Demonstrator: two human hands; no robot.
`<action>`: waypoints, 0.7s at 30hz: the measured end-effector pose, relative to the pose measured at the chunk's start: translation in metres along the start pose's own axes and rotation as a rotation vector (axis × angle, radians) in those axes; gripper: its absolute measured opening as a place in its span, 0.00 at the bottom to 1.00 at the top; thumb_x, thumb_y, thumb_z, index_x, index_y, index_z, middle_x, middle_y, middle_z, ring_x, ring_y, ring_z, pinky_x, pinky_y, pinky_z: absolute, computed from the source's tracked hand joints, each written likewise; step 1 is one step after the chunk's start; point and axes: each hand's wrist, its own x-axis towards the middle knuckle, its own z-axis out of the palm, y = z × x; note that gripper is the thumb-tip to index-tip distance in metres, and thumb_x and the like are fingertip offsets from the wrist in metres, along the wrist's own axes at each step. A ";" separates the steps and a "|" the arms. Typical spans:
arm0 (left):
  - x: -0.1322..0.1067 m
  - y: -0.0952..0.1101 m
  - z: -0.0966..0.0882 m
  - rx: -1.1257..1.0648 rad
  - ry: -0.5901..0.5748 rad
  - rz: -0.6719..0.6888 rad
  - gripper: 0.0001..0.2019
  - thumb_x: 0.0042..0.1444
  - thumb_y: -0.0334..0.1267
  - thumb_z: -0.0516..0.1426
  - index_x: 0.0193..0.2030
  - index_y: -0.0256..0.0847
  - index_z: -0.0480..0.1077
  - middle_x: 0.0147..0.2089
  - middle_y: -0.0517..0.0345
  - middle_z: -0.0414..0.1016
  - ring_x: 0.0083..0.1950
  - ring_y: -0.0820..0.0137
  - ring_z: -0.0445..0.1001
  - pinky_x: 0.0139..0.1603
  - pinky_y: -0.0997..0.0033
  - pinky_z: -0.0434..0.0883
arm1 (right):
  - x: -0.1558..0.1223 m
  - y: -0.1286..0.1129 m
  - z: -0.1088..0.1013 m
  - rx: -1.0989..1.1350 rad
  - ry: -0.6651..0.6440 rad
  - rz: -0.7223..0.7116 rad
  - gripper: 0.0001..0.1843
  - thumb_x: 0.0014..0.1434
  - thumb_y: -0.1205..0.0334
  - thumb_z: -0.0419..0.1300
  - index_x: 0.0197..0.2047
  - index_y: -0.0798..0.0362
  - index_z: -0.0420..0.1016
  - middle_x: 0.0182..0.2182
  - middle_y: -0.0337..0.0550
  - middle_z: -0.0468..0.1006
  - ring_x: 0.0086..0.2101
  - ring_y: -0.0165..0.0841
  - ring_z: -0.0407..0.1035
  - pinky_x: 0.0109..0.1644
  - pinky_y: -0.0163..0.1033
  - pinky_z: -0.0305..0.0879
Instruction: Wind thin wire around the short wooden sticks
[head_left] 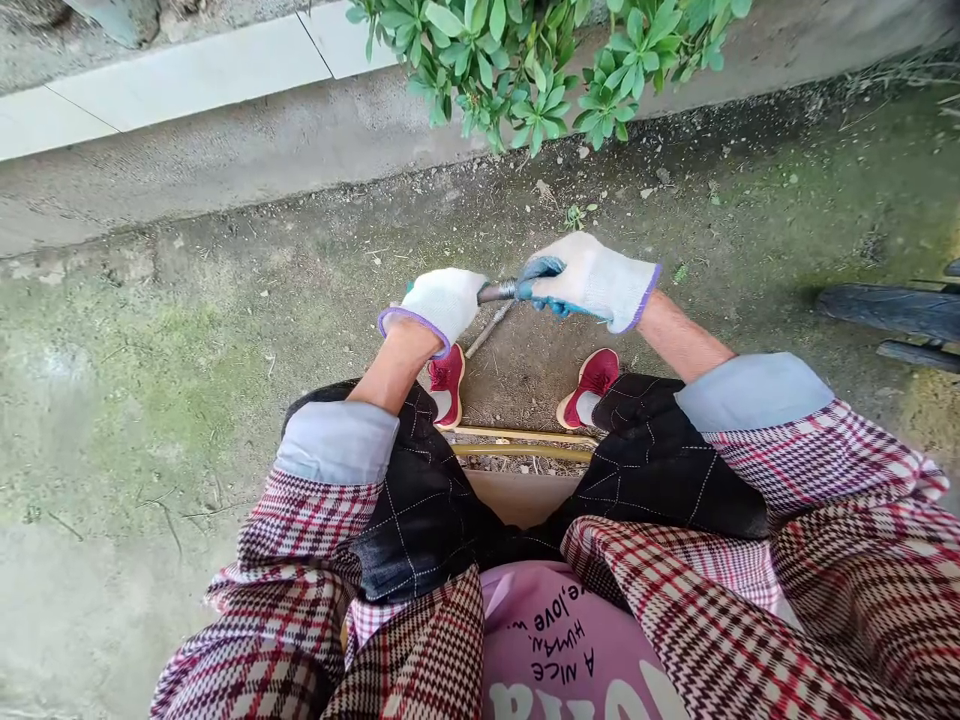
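Observation:
Both my hands wear white knit gloves with purple cuffs and blue-green coated palms. They are held out in front of my knees, a short gap apart. My left hand [448, 303] is closed round one end of a dark grey-brown rod [493, 293]. On the right side, my right hand [574, 278] wraps its fingers and thumb round the other end. Between the gloves the rod shows a silvery ridged section that looks like thread or wound wire. Both rod ends are hidden inside the gloves. A thin pale stick [487, 332] slants below the rod; whether it joins the rod I cannot tell.
My red shoes [448, 378] stand on mossy, gritty ground, with yellow-brown bars [525, 452] between my legs. A leafy green bush [540, 70] overhangs a low concrete kerb [247, 165] topped with white tiles [195, 85]. A black tyre [892, 308] lies at the right edge.

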 end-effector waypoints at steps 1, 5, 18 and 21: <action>0.000 0.001 0.000 0.027 -0.011 0.024 0.18 0.66 0.37 0.52 0.54 0.44 0.81 0.48 0.44 0.83 0.55 0.53 0.81 0.57 0.59 0.74 | 0.001 0.001 -0.004 -0.006 0.010 -0.008 0.10 0.58 0.66 0.68 0.26 0.49 0.78 0.20 0.36 0.74 0.22 0.31 0.66 0.28 0.39 0.65; 0.001 0.004 0.002 0.076 -0.031 0.102 0.16 0.65 0.40 0.54 0.51 0.46 0.82 0.44 0.47 0.84 0.50 0.55 0.82 0.52 0.62 0.74 | 0.008 0.010 -0.017 -0.010 0.032 -0.026 0.07 0.56 0.66 0.68 0.27 0.47 0.79 0.23 0.38 0.77 0.31 0.36 0.72 0.35 0.40 0.70; -0.001 0.006 -0.002 -0.413 0.084 0.209 0.12 0.59 0.43 0.58 0.44 0.40 0.78 0.32 0.58 0.76 0.35 0.68 0.73 0.38 0.70 0.68 | 0.014 0.016 -0.010 0.218 0.075 0.020 0.09 0.56 0.62 0.70 0.26 0.50 0.76 0.21 0.39 0.75 0.22 0.31 0.65 0.24 0.39 0.68; 0.004 0.005 -0.003 -0.463 0.099 0.092 0.11 0.59 0.41 0.57 0.44 0.39 0.76 0.30 0.58 0.75 0.34 0.68 0.73 0.37 0.69 0.70 | 0.014 0.012 -0.001 0.177 0.101 0.019 0.10 0.57 0.61 0.71 0.27 0.49 0.76 0.22 0.40 0.77 0.22 0.32 0.68 0.27 0.40 0.72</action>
